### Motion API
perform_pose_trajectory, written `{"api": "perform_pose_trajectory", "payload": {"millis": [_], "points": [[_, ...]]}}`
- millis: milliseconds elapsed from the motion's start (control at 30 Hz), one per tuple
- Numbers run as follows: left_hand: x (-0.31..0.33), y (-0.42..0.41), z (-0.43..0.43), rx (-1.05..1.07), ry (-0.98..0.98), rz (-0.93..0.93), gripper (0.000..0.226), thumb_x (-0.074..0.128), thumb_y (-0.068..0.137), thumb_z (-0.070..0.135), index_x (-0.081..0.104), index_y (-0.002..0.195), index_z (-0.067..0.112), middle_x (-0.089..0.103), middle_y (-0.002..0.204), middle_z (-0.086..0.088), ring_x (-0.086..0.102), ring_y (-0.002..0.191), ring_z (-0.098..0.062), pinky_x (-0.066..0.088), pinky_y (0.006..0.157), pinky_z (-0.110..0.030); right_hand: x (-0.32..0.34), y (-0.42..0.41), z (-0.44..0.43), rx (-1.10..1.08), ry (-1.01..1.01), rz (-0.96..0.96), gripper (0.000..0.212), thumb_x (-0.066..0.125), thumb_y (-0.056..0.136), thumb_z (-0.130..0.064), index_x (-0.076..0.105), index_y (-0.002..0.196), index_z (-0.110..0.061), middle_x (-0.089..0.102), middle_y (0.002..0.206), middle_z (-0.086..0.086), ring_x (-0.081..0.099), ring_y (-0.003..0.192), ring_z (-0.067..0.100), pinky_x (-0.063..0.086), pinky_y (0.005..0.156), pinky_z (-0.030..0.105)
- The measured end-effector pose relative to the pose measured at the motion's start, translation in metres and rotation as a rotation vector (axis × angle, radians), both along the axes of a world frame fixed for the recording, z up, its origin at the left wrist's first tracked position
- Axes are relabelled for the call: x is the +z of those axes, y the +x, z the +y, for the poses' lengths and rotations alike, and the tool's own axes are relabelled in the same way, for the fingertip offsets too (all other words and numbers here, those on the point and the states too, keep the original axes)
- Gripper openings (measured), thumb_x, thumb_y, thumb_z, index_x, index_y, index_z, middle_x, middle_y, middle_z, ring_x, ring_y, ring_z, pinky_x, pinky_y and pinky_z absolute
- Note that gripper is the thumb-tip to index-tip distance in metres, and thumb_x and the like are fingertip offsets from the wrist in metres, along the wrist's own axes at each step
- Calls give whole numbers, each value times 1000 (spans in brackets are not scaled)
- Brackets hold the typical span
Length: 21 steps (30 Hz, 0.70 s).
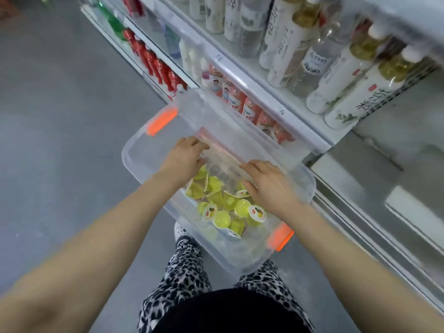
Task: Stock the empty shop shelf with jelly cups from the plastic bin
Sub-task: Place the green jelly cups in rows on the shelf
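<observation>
While you lean over the plastic bin (134, 150), both hands are down inside it, working on a clear bag (221, 162) that lies across its middle. Your left hand (185, 159) has its fingers curled over the bag's far-left edge. Your right hand (266, 181) looks to pinch the near-right side between thumb and fingers, though blur makes that grip less certain. Holding it at two opposite sides like this reads as spreading or opening the bag, so the contents can be reached.

And there they are: the jelly cups (223, 205), yellow-green with printed foil lids, heaped loosely toward the near end of the bin, some tucked under the bag. None is in your hands yet. The bin sits low in front of your legs with its orange latches (161, 122) at the far-left and near-right ends. It is close alongside the shelving, which keeps the reach short. The empty shelf (355, 183) waits just right of the bin, below the rows of bottles (336, 58). Nothing is stocked so far.
</observation>
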<state>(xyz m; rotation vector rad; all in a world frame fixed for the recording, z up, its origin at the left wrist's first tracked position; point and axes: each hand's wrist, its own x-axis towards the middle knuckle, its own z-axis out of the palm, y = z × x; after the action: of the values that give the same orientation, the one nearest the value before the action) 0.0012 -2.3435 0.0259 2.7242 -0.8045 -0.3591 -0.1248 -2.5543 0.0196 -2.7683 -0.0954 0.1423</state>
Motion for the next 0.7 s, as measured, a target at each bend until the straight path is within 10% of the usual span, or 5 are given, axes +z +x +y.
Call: {"api": "perform_pose_trajectory", "payload": {"millis": [700], "points": [[-74, 42, -29, -766, 87, 189, 41, 67, 86, 20, 61, 127, 15, 58, 123, -12, 52, 115, -34, 36, 99, -37, -40, -29, 79, -923, -43, 432, 35, 53, 93, -21, 50, 123, -3, 53, 118, 20, 51, 107, 41, 45, 88, 45]]}}
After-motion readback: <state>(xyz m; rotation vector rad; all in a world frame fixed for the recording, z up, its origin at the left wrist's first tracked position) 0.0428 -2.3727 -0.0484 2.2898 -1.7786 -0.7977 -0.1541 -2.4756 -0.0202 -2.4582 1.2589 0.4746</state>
